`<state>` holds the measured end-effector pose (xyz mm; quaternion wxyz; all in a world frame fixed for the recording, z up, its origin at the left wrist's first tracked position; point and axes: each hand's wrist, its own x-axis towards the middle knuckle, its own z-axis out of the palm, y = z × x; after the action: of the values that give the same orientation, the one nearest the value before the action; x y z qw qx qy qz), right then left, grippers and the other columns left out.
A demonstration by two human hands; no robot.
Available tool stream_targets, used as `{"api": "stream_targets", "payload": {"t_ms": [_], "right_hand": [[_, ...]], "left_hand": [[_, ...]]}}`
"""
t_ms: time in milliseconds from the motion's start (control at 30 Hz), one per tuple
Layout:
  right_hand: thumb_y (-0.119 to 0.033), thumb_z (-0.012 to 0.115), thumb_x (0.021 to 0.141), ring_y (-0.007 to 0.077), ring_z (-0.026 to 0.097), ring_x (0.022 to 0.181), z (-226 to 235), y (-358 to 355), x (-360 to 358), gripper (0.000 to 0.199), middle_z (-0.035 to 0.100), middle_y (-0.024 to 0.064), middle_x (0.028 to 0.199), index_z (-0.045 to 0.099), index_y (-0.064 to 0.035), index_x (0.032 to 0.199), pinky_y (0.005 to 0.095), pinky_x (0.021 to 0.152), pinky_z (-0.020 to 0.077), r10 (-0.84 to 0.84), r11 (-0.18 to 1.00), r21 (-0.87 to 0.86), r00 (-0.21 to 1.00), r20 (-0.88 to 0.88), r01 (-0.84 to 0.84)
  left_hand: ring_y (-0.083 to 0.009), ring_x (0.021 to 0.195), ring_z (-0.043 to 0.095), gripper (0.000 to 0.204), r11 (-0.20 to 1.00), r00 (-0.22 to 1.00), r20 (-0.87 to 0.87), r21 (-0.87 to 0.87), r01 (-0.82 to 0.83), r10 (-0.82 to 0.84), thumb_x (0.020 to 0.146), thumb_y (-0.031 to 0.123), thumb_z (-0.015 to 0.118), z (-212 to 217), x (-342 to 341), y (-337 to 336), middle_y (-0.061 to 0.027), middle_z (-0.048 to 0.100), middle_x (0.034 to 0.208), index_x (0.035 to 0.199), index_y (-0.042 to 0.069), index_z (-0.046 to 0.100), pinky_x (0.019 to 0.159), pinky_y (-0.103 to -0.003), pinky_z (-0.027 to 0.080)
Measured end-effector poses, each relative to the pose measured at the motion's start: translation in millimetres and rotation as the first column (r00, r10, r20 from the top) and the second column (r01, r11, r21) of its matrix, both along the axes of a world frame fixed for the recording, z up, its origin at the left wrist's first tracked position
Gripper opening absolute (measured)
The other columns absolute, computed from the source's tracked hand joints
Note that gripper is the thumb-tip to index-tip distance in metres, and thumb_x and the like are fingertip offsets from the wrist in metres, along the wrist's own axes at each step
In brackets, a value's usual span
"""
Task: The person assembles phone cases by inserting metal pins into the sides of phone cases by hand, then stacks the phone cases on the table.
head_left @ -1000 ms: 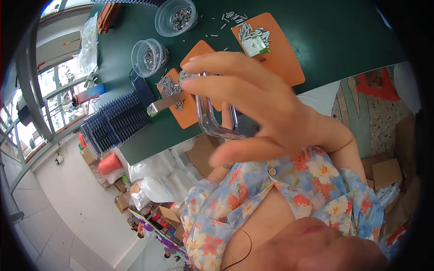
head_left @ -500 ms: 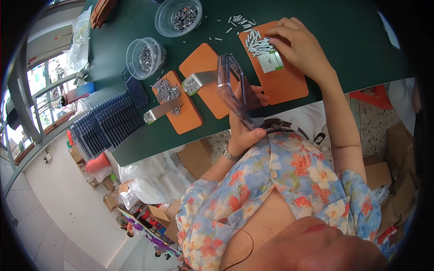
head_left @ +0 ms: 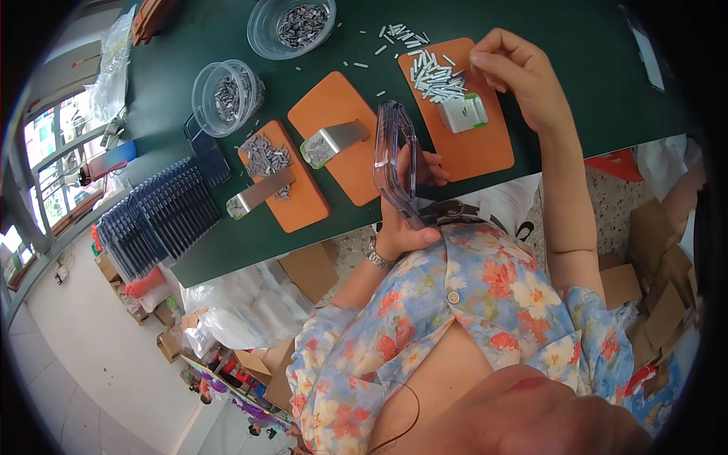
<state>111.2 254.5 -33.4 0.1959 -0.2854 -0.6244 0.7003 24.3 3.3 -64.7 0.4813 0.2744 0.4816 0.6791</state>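
Note:
My left hand is closed around the lower end of a clear, dark-edged phone case, held on edge in front of my body. My right hand hovers by the right edge of an orange board, thumb and fingertips pinched together. Whether a tiny piece sits between them is hidden. On that board, next to the fingertips, lies a pile of small silver bars. Just below the pile is a silver metal block with a green edge.
Two more orange boards carry bent metal strips; grey pieces cover one. Clear tubs of small parts stand behind. A row of dark cases fills the table's left end.
My right hand has lifted off the silver bars and moved right, its fingertips now drawn together. The metal block is turned slightly. My left hand still holds the phone case, now more upright.

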Motion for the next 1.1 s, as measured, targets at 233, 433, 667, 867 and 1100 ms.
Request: {"api": "stream_targets", "payload": {"t_ms": [233, 433, 667, 867, 1100], "right_hand": [[-0.019, 0.057, 0.087, 0.0052, 0.039, 0.061, 46.8, -10.3, 13.3, 0.016, 0.055, 0.0019, 0.078, 0.052, -0.0079, 0.077, 0.0196, 0.056, 0.0318, 0.005, 0.970, -0.239, 0.986, -0.164, -0.044], [-0.020, 0.056, 0.086, 0.0054, 0.036, 0.062, 53.7, -13.7, 9.8, 0.017, 0.055, 0.0036, 0.080, 0.051, -0.0075, 0.076, 0.0200, 0.056, 0.0310, 0.090, 0.977, -0.176, 0.983, -0.163, -0.118], [-0.018, 0.058, 0.085, 0.0049, 0.043, 0.069, 66.9, -14.5, 6.4, 0.014, 0.053, 0.0000, 0.079, 0.055, -0.0042, 0.083, 0.0198, 0.063, 0.0342, 0.248, 0.962, 0.120, 0.969, -0.009, -0.246], [-0.015, 0.059, 0.086, 0.0047, 0.047, 0.073, 69.6, -9.1, -1.3, 0.012, 0.051, -0.0022, 0.078, 0.055, -0.0036, 0.084, 0.0204, 0.066, 0.0364, 0.318, 0.943, 0.085, 0.947, 0.040, -0.321], [-0.014, 0.060, 0.086, 0.0036, 0.046, 0.073, 58.7, -5.5, -3.1, 0.011, 0.051, -0.0029, 0.078, 0.055, -0.0049, 0.086, 0.0197, 0.065, 0.0356, 0.410, 0.901, 0.176, 0.911, -0.045, -0.396]], "left_hand": [[-0.0262, 0.104, 0.056, 0.121, 0.999, 0.997, -0.070, 0.028, 0.017, -0.015, 0.058, 0.055, 0.082, -1.1, -1.4, 0.3, -0.0195, 0.045, 0.125, 0.150, 0.010, 0.018, 0.087, -0.039, 0.048], [-0.0265, 0.104, 0.055, 0.125, 1.000, 1.000, -0.030, 0.023, 0.003, -0.003, 0.055, 0.054, 0.085, -2.9, -1.2, -0.8, -0.0198, 0.045, 0.125, 0.150, 0.008, 0.018, 0.087, -0.039, 0.047], [-0.0264, 0.105, 0.055, 0.122, 1.000, 1.000, -0.004, 0.015, -0.022, 0.022, 0.054, 0.052, 0.086, -1.9, -0.1, 0.0, -0.0192, 0.045, 0.126, 0.146, 0.004, 0.022, 0.088, -0.039, 0.047], [-0.0251, 0.104, 0.055, 0.118, 0.999, 0.999, 0.021, -0.010, -0.030, 0.030, 0.053, 0.051, 0.086, 4.7, -1.3, -2.0, -0.0177, 0.046, 0.125, 0.143, 0.000, 0.027, 0.088, -0.038, 0.047], [-0.0238, 0.107, 0.056, 0.113, 0.983, 0.978, -0.152, -0.136, 0.121, -0.141, 0.055, 0.052, 0.082, 29.4, -14.4, -26.0, -0.0160, 0.052, 0.123, 0.142, -0.002, 0.033, 0.092, -0.036, 0.044]]}}
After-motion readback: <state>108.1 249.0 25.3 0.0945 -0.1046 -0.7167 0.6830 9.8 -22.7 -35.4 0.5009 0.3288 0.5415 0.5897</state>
